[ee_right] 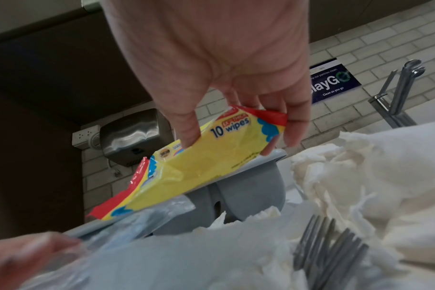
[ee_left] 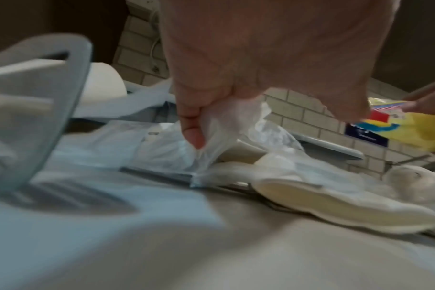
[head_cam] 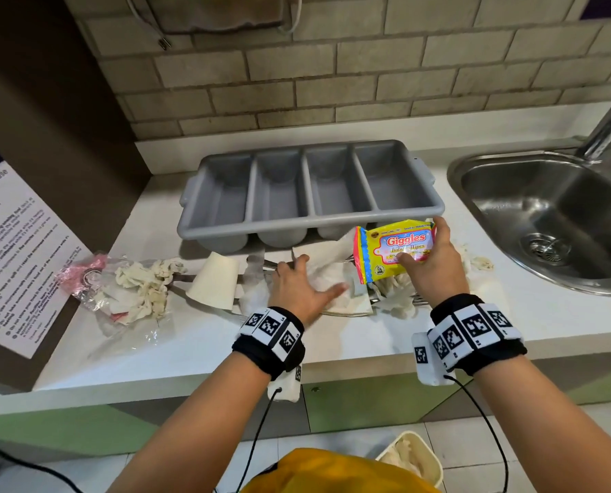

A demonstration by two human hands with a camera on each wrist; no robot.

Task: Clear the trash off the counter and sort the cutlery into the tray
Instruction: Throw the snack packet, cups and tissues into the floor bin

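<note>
My right hand (head_cam: 421, 243) holds a yellow and red baby wipes pack (head_cam: 392, 249) above the counter, just in front of the grey four-compartment cutlery tray (head_cam: 311, 215). The right wrist view shows thumb and fingers pinching the wipes pack (ee_right: 211, 160) by its top. My left hand (head_cam: 311, 279) lies on a pile of napkins and clear plastic; in the left wrist view its fingers (ee_left: 193, 133) bunch and pinch a clear plastic wrapper (ee_left: 236, 121). Forks (ee_right: 328, 253) lie half buried under the napkins. All the tray's compartments look bare.
A paper cup (head_cam: 213, 284) lies on its side left of my hands, beside crumpled tissues (head_cam: 144, 286) and a pink wrapper (head_cam: 83, 272). The steel sink (head_cam: 553, 215) and tap (head_cam: 609, 126) are at right. A bin (head_cam: 412, 457) stands on the floor below. A microwave with a notice (head_cam: 19, 243) is at left.
</note>
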